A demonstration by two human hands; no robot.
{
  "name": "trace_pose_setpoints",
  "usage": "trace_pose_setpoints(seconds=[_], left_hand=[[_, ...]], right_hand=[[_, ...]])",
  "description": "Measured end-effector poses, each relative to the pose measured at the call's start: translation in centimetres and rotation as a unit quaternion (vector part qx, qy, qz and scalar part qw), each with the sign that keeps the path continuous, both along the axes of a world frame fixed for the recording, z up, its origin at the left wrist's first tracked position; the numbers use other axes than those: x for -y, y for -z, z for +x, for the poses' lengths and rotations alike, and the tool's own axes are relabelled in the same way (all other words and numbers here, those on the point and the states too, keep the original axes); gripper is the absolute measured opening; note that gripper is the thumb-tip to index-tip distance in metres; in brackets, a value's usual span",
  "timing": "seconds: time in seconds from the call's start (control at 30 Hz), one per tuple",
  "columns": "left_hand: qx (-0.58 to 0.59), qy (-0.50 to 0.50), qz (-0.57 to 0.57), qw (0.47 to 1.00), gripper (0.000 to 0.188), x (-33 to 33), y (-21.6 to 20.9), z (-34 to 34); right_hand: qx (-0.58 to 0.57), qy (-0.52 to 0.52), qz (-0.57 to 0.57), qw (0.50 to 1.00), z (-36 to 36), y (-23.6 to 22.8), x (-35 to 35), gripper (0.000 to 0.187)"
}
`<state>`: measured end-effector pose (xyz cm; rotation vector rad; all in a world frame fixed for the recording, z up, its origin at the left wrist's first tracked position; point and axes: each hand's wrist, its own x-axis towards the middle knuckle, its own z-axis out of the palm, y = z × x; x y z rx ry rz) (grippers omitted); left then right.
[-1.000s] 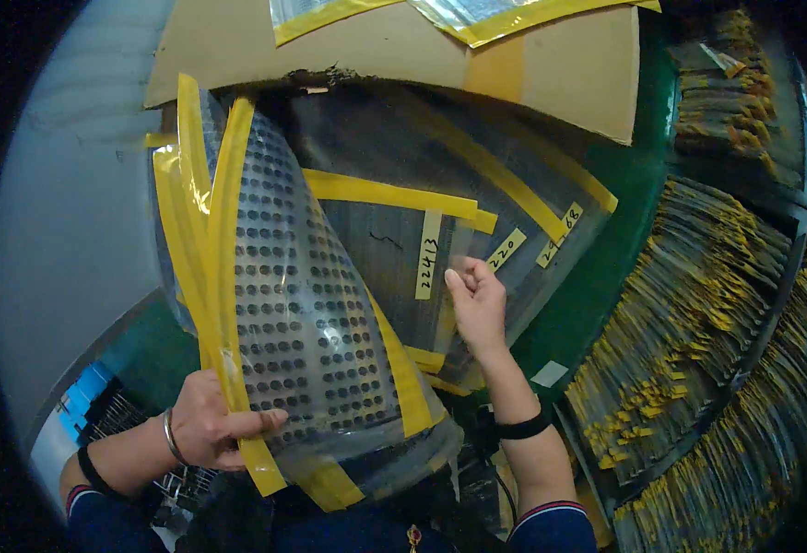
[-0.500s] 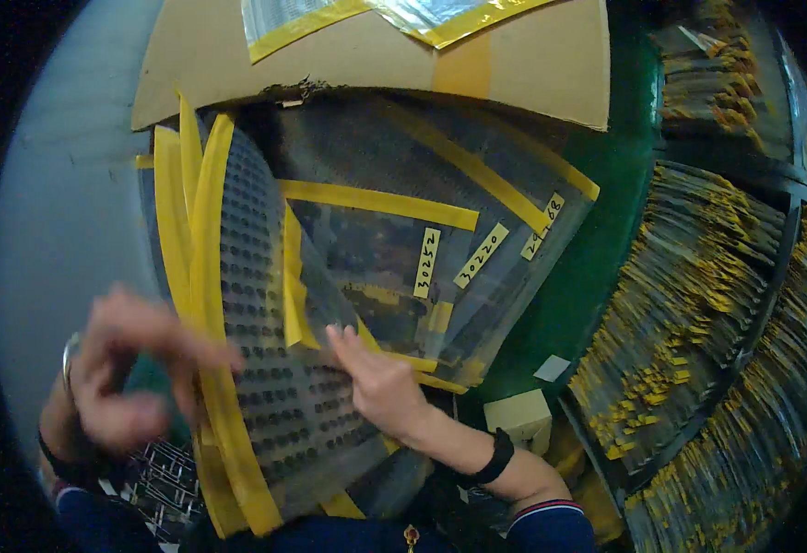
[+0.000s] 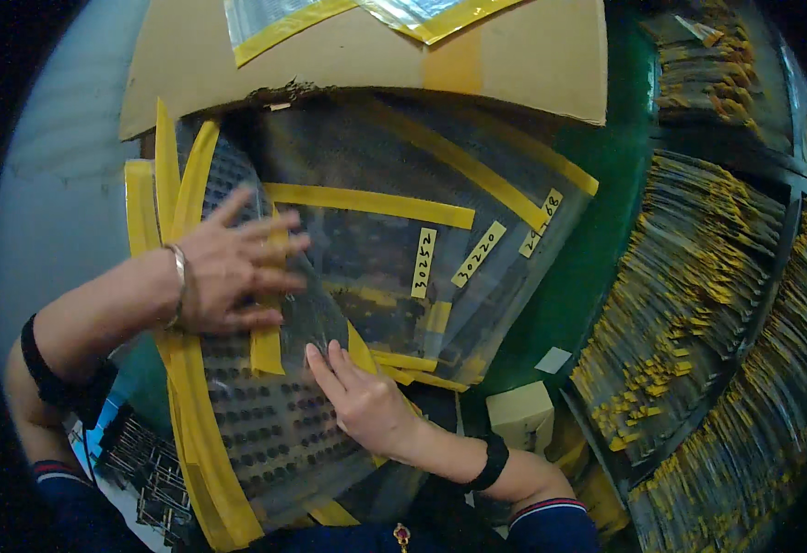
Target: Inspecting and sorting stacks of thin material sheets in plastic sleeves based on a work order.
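Observation:
A translucent plastic sheet [image 3: 270, 433] with rows of dark dots and yellow tape along its edge lies in front of me, its near end at my body. My left hand [image 3: 233, 267] is over its upper part, fingers spread and slightly blurred, across a short yellow tape strip [image 3: 267, 348]; it holds nothing. On the sheet's right side lies my right hand [image 3: 366, 401], its index and middle fingers stretched out on the clear film, the other fingers partly hidden. More taped translucent sheets [image 3: 376, 249] lie fanned out beyond, some bearing small yellow labels [image 3: 424, 263].
A torn-edged cardboard piece [image 3: 366, 55] covers the far end of the sheets. At right, black racks hold dense rows of yellow-tabbed sheets [image 3: 680, 304]. A small pale box [image 3: 520, 415] stands near my right forearm. Metal wire racks [image 3: 150, 470] sit at lower left.
My left hand has moved up and right from beside the sheet to over it, its fingers now spread. The right hand has shifted slightly down and left, still on the film.

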<state>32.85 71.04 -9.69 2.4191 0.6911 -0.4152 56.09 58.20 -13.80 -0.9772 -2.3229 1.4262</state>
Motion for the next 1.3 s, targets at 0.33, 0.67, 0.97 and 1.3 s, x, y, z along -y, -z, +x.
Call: trace_pose_setpoints(seconds=[0.33,0.67,0.97,1.3], left_hand=[[-0.025,-0.177,-0.199,0.963,0.038,4.8,-1.8,-0.2],[-0.006,-0.294,-0.196,0.935,0.046,5.1,-2.0,1.3],[0.010,-0.222,-0.184,0.958,0.044,5.5,-1.8,0.2],[0.002,-0.249,-0.195,0.949,0.037,5.1,-1.7,0.6]], right_hand=[[0.152,0.155,0.110,0.970,7.0,9.3,-14.6,0.037],[-0.008,0.074,0.013,0.997,4.7,5.7,-7.2,0.038],[-0.199,-0.040,-0.147,0.968,3.0,0.8,-7.0,0.029],[0.281,0.148,0.079,0.945,14.7,10.8,-18.2,0.044]])
